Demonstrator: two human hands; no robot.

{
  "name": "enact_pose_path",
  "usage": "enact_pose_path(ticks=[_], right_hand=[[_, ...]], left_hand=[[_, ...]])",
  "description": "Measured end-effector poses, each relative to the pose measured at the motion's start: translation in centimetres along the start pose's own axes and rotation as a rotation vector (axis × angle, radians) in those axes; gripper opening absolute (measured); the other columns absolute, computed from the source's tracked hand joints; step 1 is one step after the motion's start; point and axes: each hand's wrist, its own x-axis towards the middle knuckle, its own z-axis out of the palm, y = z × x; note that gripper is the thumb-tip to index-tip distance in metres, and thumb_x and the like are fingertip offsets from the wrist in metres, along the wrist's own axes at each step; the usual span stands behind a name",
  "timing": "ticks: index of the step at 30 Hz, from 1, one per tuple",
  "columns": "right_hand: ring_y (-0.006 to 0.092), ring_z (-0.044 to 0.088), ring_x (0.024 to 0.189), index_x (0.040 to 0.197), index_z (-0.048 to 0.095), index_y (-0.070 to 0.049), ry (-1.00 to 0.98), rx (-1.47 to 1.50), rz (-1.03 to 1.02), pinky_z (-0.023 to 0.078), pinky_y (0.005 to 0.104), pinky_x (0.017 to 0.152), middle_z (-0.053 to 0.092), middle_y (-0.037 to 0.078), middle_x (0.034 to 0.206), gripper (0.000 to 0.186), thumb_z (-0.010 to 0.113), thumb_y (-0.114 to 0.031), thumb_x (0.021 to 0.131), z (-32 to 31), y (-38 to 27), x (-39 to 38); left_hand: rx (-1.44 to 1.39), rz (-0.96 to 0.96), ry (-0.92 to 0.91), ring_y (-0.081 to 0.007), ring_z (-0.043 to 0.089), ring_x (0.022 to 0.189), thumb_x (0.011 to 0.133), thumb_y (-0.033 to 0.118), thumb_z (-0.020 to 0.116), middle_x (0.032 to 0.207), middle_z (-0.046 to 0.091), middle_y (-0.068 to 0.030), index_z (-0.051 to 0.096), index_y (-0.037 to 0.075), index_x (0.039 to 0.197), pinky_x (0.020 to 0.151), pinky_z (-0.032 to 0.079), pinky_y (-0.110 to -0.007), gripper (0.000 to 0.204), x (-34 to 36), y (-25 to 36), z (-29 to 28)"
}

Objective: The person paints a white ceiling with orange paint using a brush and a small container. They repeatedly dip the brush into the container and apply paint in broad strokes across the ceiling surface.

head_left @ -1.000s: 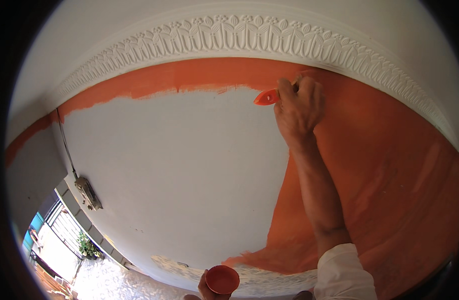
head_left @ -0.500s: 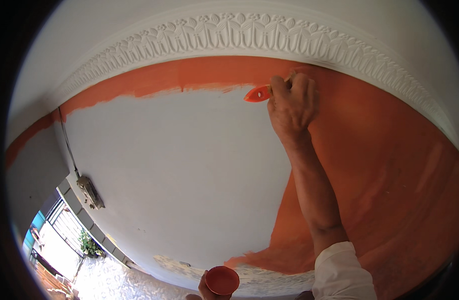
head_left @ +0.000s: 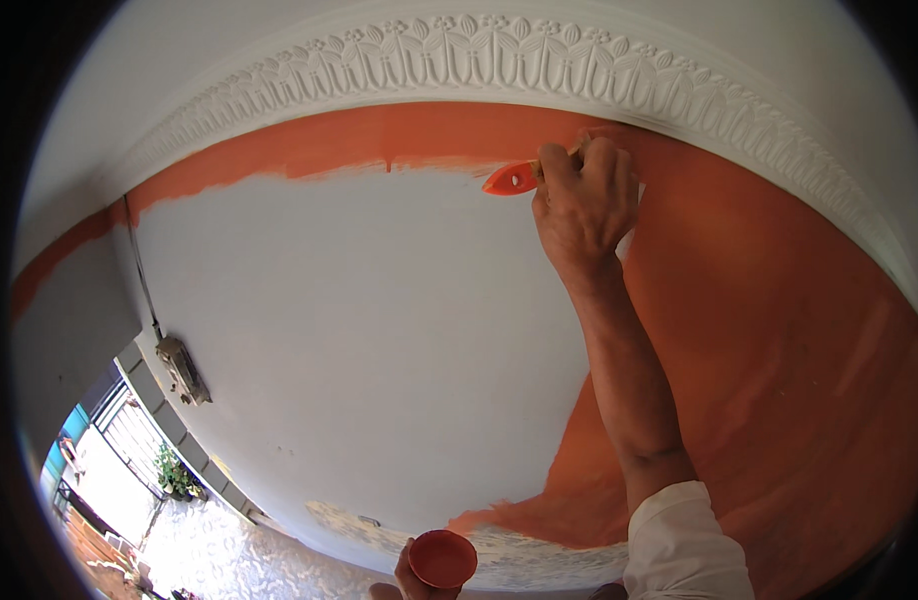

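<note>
My right hand point(head_left: 586, 205) is raised to the upper wall, its fingers wrapped round a paintbrush point(head_left: 510, 180). The brush's orange-red handle end, with a hole in it, sticks out to the left; its bristles are mostly hidden behind my fingers. Orange paint point(head_left: 434, 135) runs in a band under the moulding and covers the right side of the wall. The middle of the wall point(head_left: 379, 320) is pale grey. Low in the view, my left hand point(head_left: 411, 577) grips a small round cup point(head_left: 443, 558) with orange-red paint inside.
A white moulded cornice point(head_left: 479, 55) curves along the top of the wall. An electrical box point(head_left: 182, 370) with a cable hangs at the left. Beyond an opening at lower left are a barred gate point(head_left: 131, 435) and a potted plant point(head_left: 177, 474).
The brush and my right hand have shifted slightly left and up in view, as has the wall with its cornice. The cup stays almost in place in my left hand.
</note>
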Motion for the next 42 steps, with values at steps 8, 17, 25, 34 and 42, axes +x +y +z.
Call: enact_pose_path(ticks=[8, 17, 25, 34, 42], right_hand=[[0.0202, 0.053, 0.074, 0.078, 0.061, -0.016, -0.025, 0.044, 0.010, 0.046, 0.0357, 0.062, 0.047, 0.002, 0.082, 0.027, 0.083, -0.001, 0.079, 0.5, -2.1, 0.3], [0.0205, 0.055, 0.076, 0.079, 0.062, -0.017, -0.021, 0.063, 0.004, 0.046, 0.0363, 0.063, 0.049, 0.002, 0.085, 0.027, 0.088, -0.012, 0.077, 1.7, -5.0, 0.8], [0.0199, 0.055, 0.077, 0.077, 0.062, -0.018, -0.033, 0.114, 0.013, 0.045, 0.0362, 0.062, 0.050, 0.001, 0.086, 0.026, 0.088, -0.014, 0.078, 2.8, -7.4, 1.3], [0.0199, 0.054, 0.077, 0.076, 0.062, -0.018, 0.000, 0.185, 0.017, 0.043, 0.0363, 0.060, 0.049, 0.000, 0.085, 0.025, 0.085, -0.008, 0.076, 4.4, -10.7, 1.7], [0.0204, 0.054, 0.074, 0.075, 0.062, -0.017, 0.018, 0.267, 0.032, 0.040, 0.0373, 0.058, 0.047, 0.001, 0.081, 0.026, 0.081, 0.000, 0.070, 5.6, -14.5, 2.6]], left_hand=[[0.843, 0.546, -0.028, -0.0253, 0.069, 0.118, 0.078, 0.009, 0.094, 0.129, 0.072, -0.0091, 0.063, 0.007, 0.137, 0.103, 0.058, -0.043, 0.066, -2.2, 1.1, 1.9], [-0.583, -0.174, 0.050, -0.0274, 0.068, 0.122, 0.085, 0.020, 0.091, 0.131, 0.071, -0.0113, 0.063, 0.007, 0.138, 0.105, 0.057, -0.047, 0.061, -1.0, 1.6, -0.4], [-0.337, -0.190, 0.141, -0.0412, 0.069, 0.102, 0.096, 0.055, 0.052, 0.112, 0.073, -0.0162, 0.067, 0.012, 0.122, 0.078, 0.052, -0.057, 0.052, -0.9, 2.5, -0.6], [-0.447, -0.194, 0.138, -0.0426, 0.070, 0.097, 0.098, 0.055, 0.051, 0.109, 0.072, -0.0178, 0.067, 0.011, 0.121, 0.072, 0.054, -0.056, 0.053, -0.7, 2.4, -2.2], [-0.423, -0.158, 0.143, -0.0435, 0.070, 0.100, 0.099, 0.056, 0.050, 0.111, 0.073, -0.0184, 0.067, 0.010, 0.123, 0.074, 0.057, -0.057, 0.054, -1.6, 3.3, -2.3]])
